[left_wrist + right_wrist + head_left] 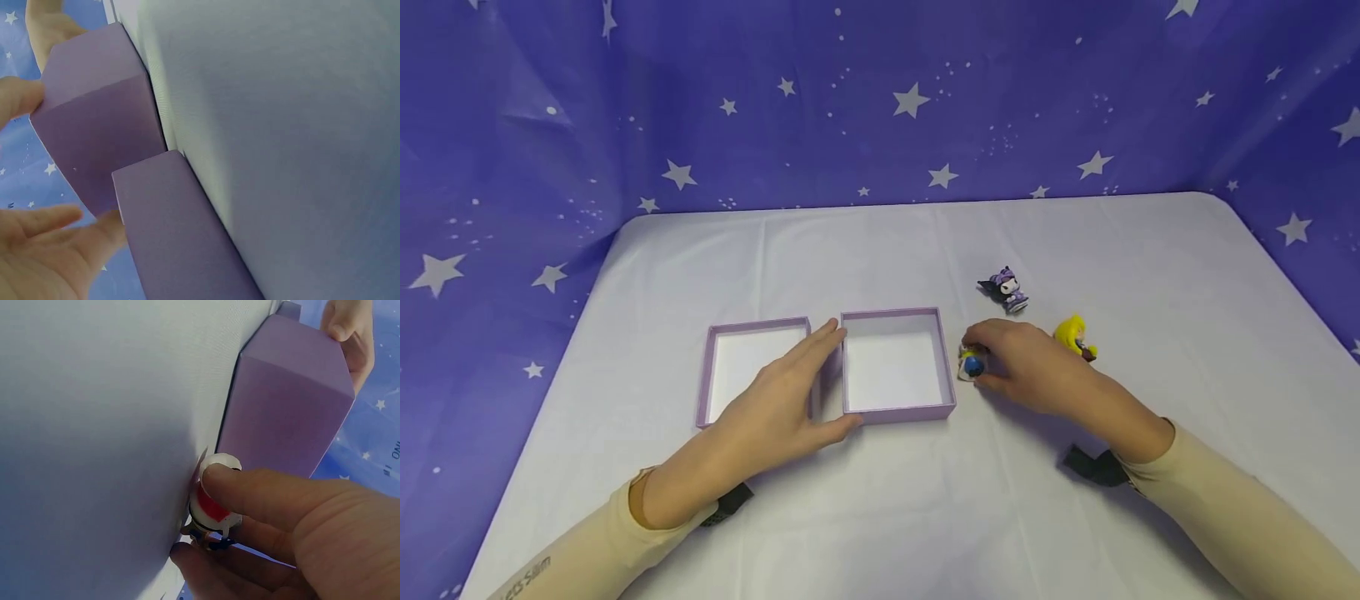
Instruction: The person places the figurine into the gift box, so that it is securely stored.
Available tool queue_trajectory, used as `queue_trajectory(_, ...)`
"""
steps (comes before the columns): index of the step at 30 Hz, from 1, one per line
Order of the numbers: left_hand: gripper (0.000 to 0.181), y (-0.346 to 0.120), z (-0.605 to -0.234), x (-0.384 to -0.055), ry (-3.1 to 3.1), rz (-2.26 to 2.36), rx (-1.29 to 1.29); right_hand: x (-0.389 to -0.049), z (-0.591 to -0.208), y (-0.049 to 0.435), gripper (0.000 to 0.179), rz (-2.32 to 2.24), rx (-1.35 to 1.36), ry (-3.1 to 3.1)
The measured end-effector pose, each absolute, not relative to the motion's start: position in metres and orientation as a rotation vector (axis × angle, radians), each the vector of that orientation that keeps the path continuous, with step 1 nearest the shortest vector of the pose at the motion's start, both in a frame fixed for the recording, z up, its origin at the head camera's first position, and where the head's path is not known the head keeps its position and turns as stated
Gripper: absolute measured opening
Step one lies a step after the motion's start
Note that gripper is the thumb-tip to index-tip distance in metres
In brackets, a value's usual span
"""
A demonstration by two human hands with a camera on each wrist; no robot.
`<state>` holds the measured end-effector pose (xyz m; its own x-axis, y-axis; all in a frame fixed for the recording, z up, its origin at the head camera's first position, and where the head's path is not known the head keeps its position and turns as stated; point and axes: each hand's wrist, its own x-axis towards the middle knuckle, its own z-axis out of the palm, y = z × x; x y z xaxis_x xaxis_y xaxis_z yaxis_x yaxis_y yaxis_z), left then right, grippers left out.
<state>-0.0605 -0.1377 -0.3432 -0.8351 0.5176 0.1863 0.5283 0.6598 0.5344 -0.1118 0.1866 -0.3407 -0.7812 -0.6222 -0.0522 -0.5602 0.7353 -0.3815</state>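
My right hand [1033,362] pinches a small figurine [972,364] between thumb and fingers, low over the white cloth and just right of an open purple box [898,414]. Blue and yellow parts of the figurine show in the head view; its white and red side [212,503] faces the right wrist camera, and the fingers cover the rest. Straight fingers of my left hand [778,404] touch the left wall of that box, with the thumb at its near left corner. A second shallow purple tray-like box [705,375] lies partly behind the left hand.
A black-and-purple figurine [1006,289] sits beyond my right hand. Another figurine with a yellow hood [1075,336] is to the right, partly behind that hand. The table [880,517] has a white cloth, and a purple star-printed backdrop [865,100] rises behind it.
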Motion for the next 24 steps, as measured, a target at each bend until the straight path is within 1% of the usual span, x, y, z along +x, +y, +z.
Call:
queue_trajectory(4,0.083,-0.137,-0.344,-0.061,-2.808,-0.977,-0.925,-0.111,-0.342,0.187,0.036,-0.545,-0.989,2.79)
queue_trajectory(10,0.083,-0.136,-0.345,-0.062,-2.777,-1.04,-0.946,-0.112,-0.339,0.189,0.041,-0.603,-0.938,2.82)
queue_trajectory(14,0.084,-0.136,-0.345,-0.062,-2.772,-1.116,-0.951,-0.112,-0.33,0.19,0.041,-0.675,-0.909,2.842)
queue_trajectory(24,0.086,-0.135,-0.345,-0.061,-2.774,-1.219,-0.922,-0.115,-0.306,0.179,0.035,-0.835,-1.071,2.862)
